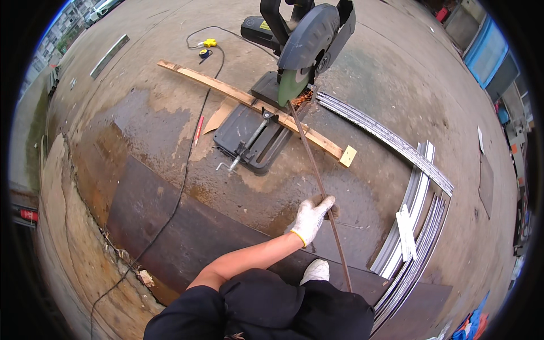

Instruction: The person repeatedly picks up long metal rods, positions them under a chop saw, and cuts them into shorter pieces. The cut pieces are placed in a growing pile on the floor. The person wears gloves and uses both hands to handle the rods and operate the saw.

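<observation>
My left hand (311, 220), in a white knit glove with a yellow cuff edge, is closed around a long thin brown metal bar (315, 161). The bar slants from near my knee up to the green blade disc (291, 85) of a cut-off saw (309, 41). Orange sparks (304, 97) show beside the disc where the bar's far end meets it. Under the saw lies its black base (238, 134) with a screw clamp (249, 140). A wooden beam (226, 89) crosses the base. My right hand is out of view.
White metal profiles (385, 133) lie to the right, with more (411, 201) stacked nearer. A dark metal sheet (164, 198) covers wet ground. A black cable (182, 184) snakes along the left. Near the beam are a red marker (199, 130) and a tape measure (204, 54).
</observation>
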`<control>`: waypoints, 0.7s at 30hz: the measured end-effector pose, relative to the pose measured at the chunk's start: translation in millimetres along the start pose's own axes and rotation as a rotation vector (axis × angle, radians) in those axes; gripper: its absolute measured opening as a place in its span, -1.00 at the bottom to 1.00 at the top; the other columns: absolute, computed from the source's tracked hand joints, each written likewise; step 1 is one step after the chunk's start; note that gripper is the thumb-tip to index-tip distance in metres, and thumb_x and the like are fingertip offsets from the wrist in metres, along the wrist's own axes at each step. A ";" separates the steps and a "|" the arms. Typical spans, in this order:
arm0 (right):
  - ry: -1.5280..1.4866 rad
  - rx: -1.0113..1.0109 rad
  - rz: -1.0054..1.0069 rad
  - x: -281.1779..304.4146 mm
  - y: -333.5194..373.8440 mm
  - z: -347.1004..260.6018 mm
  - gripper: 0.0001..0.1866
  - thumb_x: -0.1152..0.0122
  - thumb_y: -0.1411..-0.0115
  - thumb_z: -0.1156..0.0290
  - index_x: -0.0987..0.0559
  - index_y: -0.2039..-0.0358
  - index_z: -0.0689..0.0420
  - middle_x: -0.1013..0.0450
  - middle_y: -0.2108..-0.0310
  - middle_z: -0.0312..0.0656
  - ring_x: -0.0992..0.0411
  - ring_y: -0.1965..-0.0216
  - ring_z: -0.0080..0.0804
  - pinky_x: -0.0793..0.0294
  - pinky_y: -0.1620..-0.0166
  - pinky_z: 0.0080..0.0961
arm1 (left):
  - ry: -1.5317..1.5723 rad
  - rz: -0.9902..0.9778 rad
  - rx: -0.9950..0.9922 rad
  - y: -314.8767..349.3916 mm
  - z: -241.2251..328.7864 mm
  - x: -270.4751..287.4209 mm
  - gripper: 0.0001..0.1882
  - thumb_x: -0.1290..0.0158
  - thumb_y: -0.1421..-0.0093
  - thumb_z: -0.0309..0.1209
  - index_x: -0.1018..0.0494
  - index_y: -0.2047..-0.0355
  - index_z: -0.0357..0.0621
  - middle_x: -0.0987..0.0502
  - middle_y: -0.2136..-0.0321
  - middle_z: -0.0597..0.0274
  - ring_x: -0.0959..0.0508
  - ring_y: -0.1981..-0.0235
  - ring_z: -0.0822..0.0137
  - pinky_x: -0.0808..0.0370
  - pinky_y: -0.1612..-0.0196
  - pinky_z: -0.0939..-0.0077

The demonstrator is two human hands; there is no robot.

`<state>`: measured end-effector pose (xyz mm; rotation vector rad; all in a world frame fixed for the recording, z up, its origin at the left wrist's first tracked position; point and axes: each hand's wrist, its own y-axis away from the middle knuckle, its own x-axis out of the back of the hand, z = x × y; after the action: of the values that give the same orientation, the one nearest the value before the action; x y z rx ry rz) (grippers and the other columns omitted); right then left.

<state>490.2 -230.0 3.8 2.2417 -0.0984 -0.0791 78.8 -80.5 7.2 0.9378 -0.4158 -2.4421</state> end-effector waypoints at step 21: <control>0.461 0.255 0.080 -17.4 15.9 -16.2 -0.67 -0.07 -0.34 0.30 -0.56 0.04 0.27 -0.54 0.14 -0.04 -0.49 0.07 -0.22 -0.42 -0.06 -0.33 | 0.208 -0.038 0.071 -4.0 -6.1 -4.5 -0.77 -0.08 -0.38 -0.32 -0.46 0.11 -0.25 -0.63 0.32 0.08 -0.67 0.33 0.24 -0.64 0.19 0.31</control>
<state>473.6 -225.5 26.7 2.4461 0.0560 0.5177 84.6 -75.4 3.5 1.2261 -0.4162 -2.3461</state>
